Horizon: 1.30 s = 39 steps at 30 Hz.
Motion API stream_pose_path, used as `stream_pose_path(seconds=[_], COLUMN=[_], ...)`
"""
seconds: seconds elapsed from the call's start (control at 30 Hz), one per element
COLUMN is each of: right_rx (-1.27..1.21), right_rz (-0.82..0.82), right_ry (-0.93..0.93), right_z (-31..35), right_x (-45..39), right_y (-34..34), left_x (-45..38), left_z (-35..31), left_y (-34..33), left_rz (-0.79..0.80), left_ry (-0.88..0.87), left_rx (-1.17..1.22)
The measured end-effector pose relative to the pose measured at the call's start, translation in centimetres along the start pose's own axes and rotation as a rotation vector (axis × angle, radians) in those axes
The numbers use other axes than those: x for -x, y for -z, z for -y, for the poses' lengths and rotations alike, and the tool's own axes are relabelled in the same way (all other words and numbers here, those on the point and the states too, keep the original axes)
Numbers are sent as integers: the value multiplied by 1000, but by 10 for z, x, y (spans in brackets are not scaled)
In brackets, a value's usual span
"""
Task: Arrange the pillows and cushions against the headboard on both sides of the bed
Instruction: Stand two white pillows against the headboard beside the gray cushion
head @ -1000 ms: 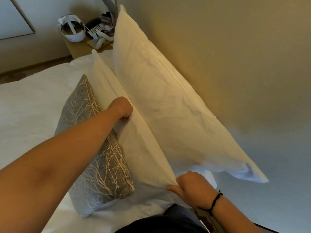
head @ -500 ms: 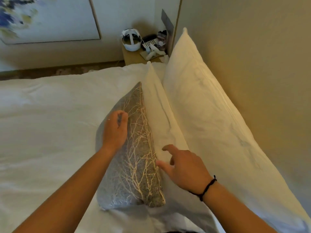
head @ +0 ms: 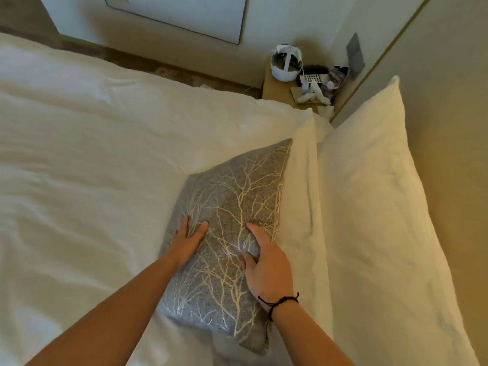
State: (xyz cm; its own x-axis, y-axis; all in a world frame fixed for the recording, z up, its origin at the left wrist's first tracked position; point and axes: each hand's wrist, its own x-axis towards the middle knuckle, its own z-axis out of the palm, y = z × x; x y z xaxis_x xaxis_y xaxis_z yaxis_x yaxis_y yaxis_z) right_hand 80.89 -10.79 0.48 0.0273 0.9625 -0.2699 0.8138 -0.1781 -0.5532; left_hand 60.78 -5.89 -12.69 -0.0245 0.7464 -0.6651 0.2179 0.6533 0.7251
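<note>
A grey cushion [head: 229,207] with a pale branch pattern leans against a white pillow [head: 303,207]. Behind that stands a larger white pillow [head: 375,207], propped on the beige headboard [head: 454,128]. My left hand [head: 187,241] lies flat on the cushion's left face with fingers spread. On the cushion's right part, near its edge, my right hand [head: 266,262] presses in with thumb and fingers apart, denting the fabric. A dark cord bracelet is on that wrist.
The white duvet [head: 92,167] covers the bed to the left. A wooden nightstand [head: 277,88] at the far corner holds a white headset, a telephone and small items. A framed panel hangs on the far wall.
My left hand has gone from the white pillow to the cushion's face. My right hand has let go of the pillow's corner and come onto the cushion. The view has swung left.
</note>
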Motion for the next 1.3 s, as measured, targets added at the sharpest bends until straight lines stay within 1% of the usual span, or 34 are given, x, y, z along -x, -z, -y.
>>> stream_pose_path(seconds=[0.1,0.17,0.33,0.43,0.53,0.6,0.67,0.73,0.9,0.97,1.03,1.1,1.13,1.2,1.27,1.3], right_rx=[-185,-236,-175,-66,5,75,121,157,130,118,142,172,186,172,95,72], right_rz=[29,10,-111,-103,-62,-63,-62,-51,-43,-96,-192,-228,-208,-103,16,61], right_ry=[13,22,32,11,2,5,10,11,31,34,-8,-142,-235,-406,-521,-543], right_z=[-11,-22,-60,-71,-60,-53,-53,-58,-56,-61,-71,-89,-98,-112,-122,-128], right_x=[-10,-14,-4,3,-6,-13,-15,-8,21,45,80,121,142,179,204,213], right_y=[7,20,63,74,64,58,59,63,76,85,93,95,94,91,88,88], left_x=[-12,-18,-18,-21,-26,-24,-14,2,52,71,88,103,109,118,124,126], left_z=[-15,-28,-56,-57,-56,-57,-60,-63,-70,-72,-73,-73,-72,-71,-70,-70], left_y=[-13,-31,-95,-114,-105,-101,-105,-112,-122,-124,-128,-130,-131,-132,-131,-131], left_rz=[14,40,152,174,146,68,-31,-92,-75,-60,-49,-44,-39,-27,-21,-19], left_ry=[57,78,87,103,83,68,19,-95,-351,-411,-455,-483,-496,-511,-509,-505], left_rx=[34,46,-13,-91,-71,-38,-43,-90,-233,-280,-322,-360,-376,-406,-435,-445])
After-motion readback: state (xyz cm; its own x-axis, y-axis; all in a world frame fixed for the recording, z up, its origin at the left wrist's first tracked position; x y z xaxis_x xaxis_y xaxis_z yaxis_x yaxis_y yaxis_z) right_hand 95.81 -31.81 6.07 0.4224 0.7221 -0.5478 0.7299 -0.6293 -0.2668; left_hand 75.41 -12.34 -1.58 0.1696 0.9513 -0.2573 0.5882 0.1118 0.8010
